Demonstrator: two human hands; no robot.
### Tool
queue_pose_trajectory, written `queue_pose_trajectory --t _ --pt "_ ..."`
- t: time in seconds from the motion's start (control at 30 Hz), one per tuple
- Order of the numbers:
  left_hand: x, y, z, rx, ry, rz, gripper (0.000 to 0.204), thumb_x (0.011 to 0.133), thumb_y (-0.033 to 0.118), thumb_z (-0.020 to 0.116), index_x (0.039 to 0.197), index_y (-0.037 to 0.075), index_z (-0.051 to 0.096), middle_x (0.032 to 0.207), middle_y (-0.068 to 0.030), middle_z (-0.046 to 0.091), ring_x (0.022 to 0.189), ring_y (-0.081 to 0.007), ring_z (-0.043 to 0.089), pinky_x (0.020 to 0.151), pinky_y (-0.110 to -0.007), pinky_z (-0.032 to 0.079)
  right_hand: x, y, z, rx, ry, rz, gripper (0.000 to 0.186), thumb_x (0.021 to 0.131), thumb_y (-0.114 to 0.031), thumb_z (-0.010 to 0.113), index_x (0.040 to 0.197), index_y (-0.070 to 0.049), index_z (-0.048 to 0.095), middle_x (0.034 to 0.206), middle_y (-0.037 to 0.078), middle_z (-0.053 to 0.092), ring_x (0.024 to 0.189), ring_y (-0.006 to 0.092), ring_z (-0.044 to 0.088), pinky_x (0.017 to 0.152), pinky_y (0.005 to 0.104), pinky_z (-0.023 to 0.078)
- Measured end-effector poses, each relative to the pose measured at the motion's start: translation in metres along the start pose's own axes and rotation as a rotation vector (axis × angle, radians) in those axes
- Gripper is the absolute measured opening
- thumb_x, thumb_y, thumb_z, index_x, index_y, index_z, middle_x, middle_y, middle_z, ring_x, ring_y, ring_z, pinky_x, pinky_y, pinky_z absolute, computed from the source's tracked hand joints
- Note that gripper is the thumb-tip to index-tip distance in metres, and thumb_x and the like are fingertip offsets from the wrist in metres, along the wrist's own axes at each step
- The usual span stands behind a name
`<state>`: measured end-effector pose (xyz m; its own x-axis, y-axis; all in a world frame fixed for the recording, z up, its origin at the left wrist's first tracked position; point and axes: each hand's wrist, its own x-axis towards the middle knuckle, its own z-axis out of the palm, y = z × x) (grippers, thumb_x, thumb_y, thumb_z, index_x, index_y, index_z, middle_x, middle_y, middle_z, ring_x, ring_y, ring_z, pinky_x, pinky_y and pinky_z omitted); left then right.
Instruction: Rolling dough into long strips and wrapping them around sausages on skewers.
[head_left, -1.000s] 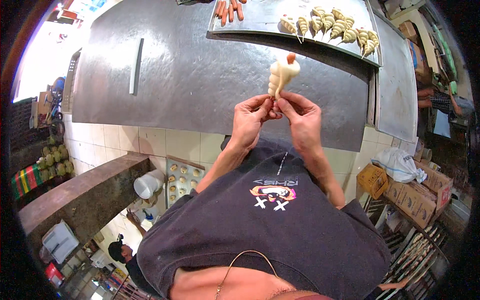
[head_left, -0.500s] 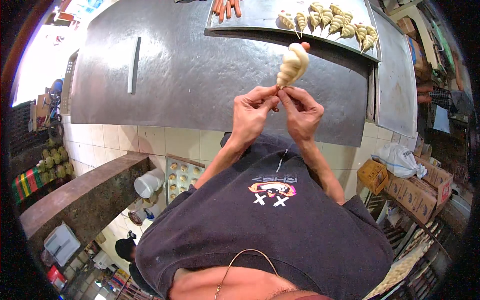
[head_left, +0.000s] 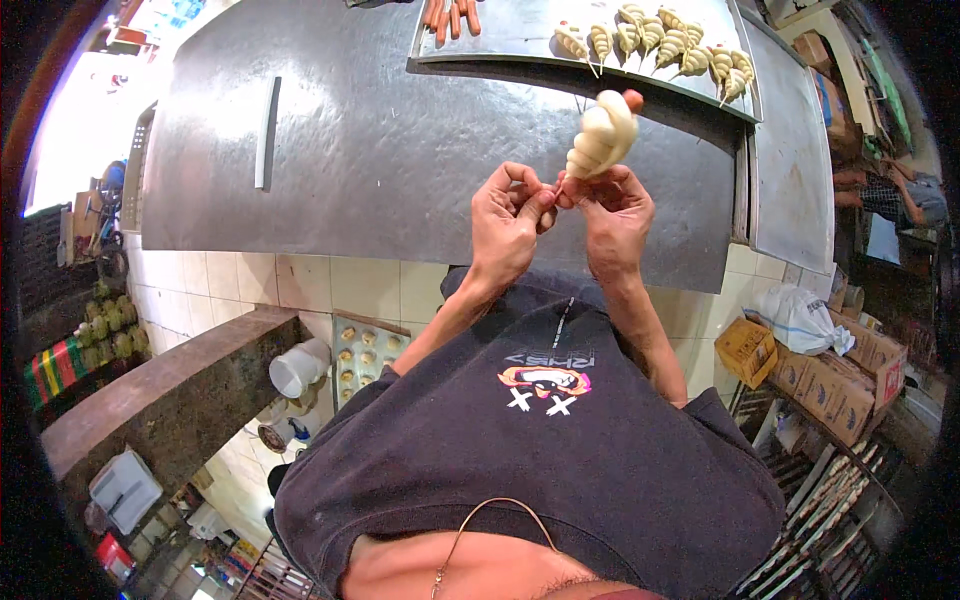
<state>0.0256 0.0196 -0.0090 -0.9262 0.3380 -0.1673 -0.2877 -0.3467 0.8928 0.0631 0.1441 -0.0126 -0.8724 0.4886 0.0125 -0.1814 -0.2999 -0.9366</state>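
A dough-wrapped sausage on a thin stick is held above the steel table, tilted up to the right. My right hand grips it at the narrow lower end. My left hand pinches the thin stick just to the left, fingertips close to my right hand's. A metal tray at the back carries several wrapped sausages on sticks at the right and several bare sausages at the left.
A long pale strip lies on the table's left. A steel sheet adjoins at right. Cardboard boxes and a white sack sit lower right; a bucket and dough tray lower left. Another person is at the far right.
The wrapped sausage has moved right and now leans further right. My right hand has shifted right along with it; my left hand now pinches slightly apart from it along the stick.
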Motion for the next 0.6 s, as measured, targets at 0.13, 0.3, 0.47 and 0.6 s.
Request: queue_pose_trajectory --t 0.13,0.3,0.47,0.6 --pt "0.003 -0.006 0.002 -0.056 -0.148 -0.002 0.013 0.092 -0.004 0.061 0.094 0.003 0.05 0.081 -0.0076 0.068 0.064 -0.0082 0.057 0.054 -0.022 0.043 -0.001 -0.011 0.0 0.048 0.02 0.02 0.015 0.083 0.007 0.073 0.089 0.0 0.061 0.089 0.01 0.072 0.081 0.015 0.07 0.074 0.0277 0.058" --pt "-0.001 -0.009 0.018 0.489 -0.079 0.174 0.012 0.09 0.0 0.065 0.101 -0.004 0.067 0.075 -0.0033 0.067 0.063 -0.0088 0.057 0.059 -0.024 0.048 0.003 -0.005 -0.015 -0.212 0.146 -0.096 0.023 0.082 0.011 0.072 0.08 -0.005 0.055 0.091 0.011 0.071 0.082 0.0173 0.07 0.069 0.0294 0.057" --pt "0.012 -0.008 0.006 0.259 -0.309 -0.101 0.009 0.093 -0.002 0.057 0.094 -0.004 0.066 0.073 -0.0013 0.062 0.061 -0.0089 0.053 0.057 -0.025 0.045 0.007 -0.004 -0.037 0.088 0.006 0.028 0.032 0.077 0.012 0.076 0.076 -0.007 0.051 0.083 0.007 0.068 0.079 0.016 0.069 0.069 0.0294 0.058" --pt "0.015 -0.01 0.012 -0.116 -0.51 -0.429 0.012 0.097 0.0 0.053 0.09 0.0 0.062 0.073 0.0011 0.055 0.062 -0.0077 0.045 0.055 -0.024 0.039 0.014 -0.009 -0.047 0.236 -0.151 0.224 0.031 0.077 0.01 0.076 0.079 -0.007 0.05 0.084 0.008 0.067 0.076 0.0175 0.068 0.066 0.0292 0.059"
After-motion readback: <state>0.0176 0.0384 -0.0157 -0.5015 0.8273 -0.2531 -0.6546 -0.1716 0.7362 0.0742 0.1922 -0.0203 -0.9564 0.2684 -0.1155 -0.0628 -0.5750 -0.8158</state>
